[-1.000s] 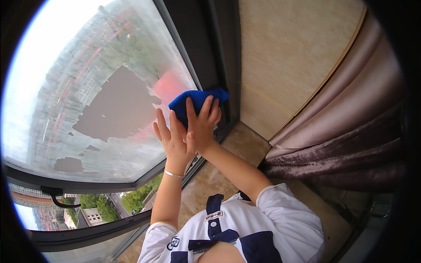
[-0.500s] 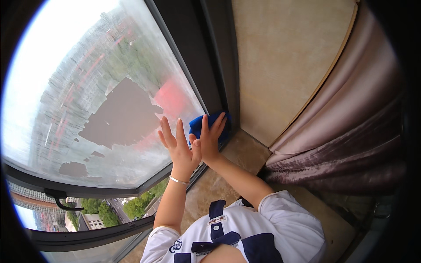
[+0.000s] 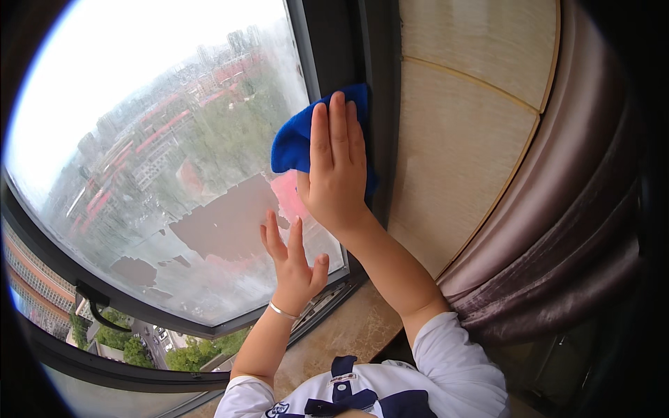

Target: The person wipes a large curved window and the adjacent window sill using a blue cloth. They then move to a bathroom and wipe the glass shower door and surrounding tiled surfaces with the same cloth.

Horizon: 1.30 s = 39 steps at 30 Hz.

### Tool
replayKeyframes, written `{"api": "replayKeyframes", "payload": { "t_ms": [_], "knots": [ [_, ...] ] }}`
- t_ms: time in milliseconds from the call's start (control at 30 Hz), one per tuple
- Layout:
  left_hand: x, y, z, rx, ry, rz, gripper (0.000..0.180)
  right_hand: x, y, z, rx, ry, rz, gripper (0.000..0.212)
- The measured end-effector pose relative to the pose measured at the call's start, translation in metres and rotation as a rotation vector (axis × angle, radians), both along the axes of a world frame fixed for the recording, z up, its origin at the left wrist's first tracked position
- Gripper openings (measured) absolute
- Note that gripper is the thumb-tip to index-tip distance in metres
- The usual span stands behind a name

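My right hand [image 3: 336, 177] presses a blue cloth [image 3: 293, 141] against the dark upright window frame [image 3: 382, 63] and the edge of the glass beside it. Its fingers point up, straight and close together over the cloth, and the thumb is mostly hidden. Lower and to the left, my left hand [image 3: 295, 275] is raised in front of the window pane [image 3: 174, 150]. Its fingers are apart with nothing in them, and I cannot tell whether they touch the glass. The pane is hazy and streaked, with a ragged grey-brown patch [image 3: 226, 221] and a pink patch [image 3: 288, 195].
A dark curved handle [image 3: 104, 313] sits on the lower window frame at the left. Below the sash, trees and a street show far down outside. A brown stone sill [image 3: 348, 327] runs under the window. Beige wall panels [image 3: 467, 139] and a mauve curtain [image 3: 550, 258] stand at the right.
My right hand has slid the blue cloth up along the frame from the lower corner. My left hand has moved slightly down and away from the right hand. The view has shifted upward.
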<state>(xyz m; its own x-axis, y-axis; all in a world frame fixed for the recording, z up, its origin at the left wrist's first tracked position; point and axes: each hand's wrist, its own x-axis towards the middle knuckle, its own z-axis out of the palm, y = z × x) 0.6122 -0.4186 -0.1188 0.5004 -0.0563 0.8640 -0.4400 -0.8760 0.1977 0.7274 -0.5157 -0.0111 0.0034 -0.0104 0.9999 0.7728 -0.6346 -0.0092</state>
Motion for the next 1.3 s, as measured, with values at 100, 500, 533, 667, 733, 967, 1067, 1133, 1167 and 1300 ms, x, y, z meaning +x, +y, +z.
{"api": "replayKeyframes", "payload": {
  "t_ms": [100,500,533,667,733,967,1067,1133,1167,1300],
  "knots": [
    [0.005,-0.003,0.016,-0.005,-0.034,-0.043,0.067,0.005,0.0,0.06,0.0,-0.09,0.081,0.077],
    [0.04,-0.005,0.056,-0.082,-0.326,-0.086,0.064,-0.009,-0.02,0.012,-0.249,-0.101,0.226,0.047],
    [0.036,-0.003,0.058,-0.013,-0.26,-0.04,0.063,-0.008,-0.028,0.01,-0.294,-0.076,0.264,0.048],
    [0.04,0.0,0.05,0.0,-0.24,-0.042,0.061,-0.007,-0.053,0.084,0.102,-0.368,-0.032,0.051],
    [0.042,-0.008,0.055,0.011,-0.243,-0.034,0.06,0.015,-0.052,0.137,0.08,-0.338,-0.096,0.051],
    [0.056,-0.028,0.045,-0.103,-0.237,-0.107,0.06,0.021,-0.034,0.118,0.003,-0.085,-0.047,0.051],
    [0.058,-0.029,0.041,-0.1,-0.22,-0.112,0.061,0.016,-0.036,0.05,-0.045,0.05,-0.056,0.05],
    [0.057,-0.026,0.041,-0.068,-0.217,-0.097,0.062,0.011,-0.035,0.013,-0.06,0.118,-0.031,0.051],
    [0.057,-0.026,0.042,-0.068,-0.223,-0.095,0.062,0.012,-0.034,0.001,-0.063,0.129,-0.035,0.051],
    [0.06,-0.025,0.048,-0.062,-0.209,-0.089,0.063,0.018,-0.037,0.032,-0.043,0.059,-0.039,0.05]
  ]
}}
